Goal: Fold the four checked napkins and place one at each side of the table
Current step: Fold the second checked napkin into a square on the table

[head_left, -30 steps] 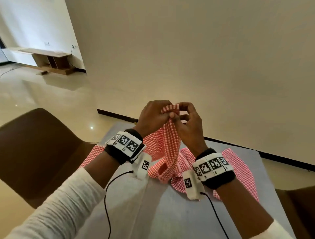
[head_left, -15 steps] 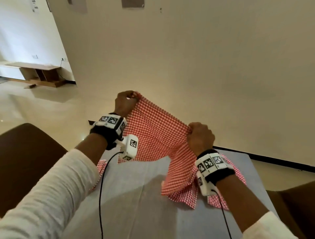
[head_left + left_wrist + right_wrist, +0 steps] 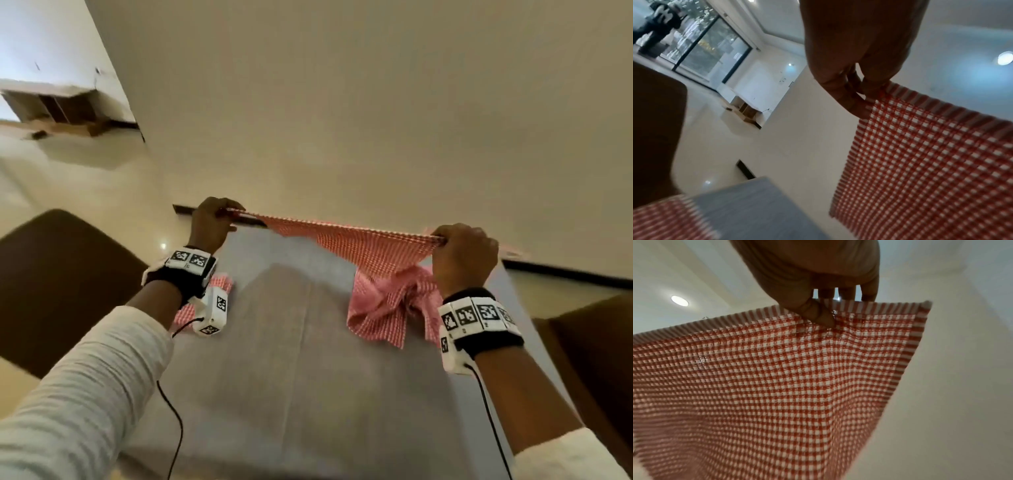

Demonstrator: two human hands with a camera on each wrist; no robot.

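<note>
The left hand [image 3: 209, 221] and the right hand [image 3: 463, 255] were held well apart above the far end of the table [image 3: 308, 377], each pinching one top corner of a red-and-white checked napkin [image 3: 359, 243]. The napkin was stretched between them in the air, its top edge drawn nearly straight and the cloth hanging down below it.

In the left wrist view, the left hand [image 3: 857, 53] closed its thumb and fingertips [image 3: 859, 108] on the napkin's [image 3: 920, 154] corner beside the striped hem. In the right wrist view, the right hand [image 3: 818, 272] clamped the hem a little inward from the corner, its thumb on the near face of the napkin [image 3: 777, 378] and the other fingers behind it.

Under the right hand a crumpled heap of checked napkins [image 3: 383, 305] lay on the table, toward its right side. Another checked napkin [image 3: 202, 298] lay at the table's left edge, partly hidden behind the left wrist; whether it was folded could not be told. A dark brown chair [image 3: 58, 281] stood at the left of the table and another chair [image 3: 589, 359] at the right.
</note>
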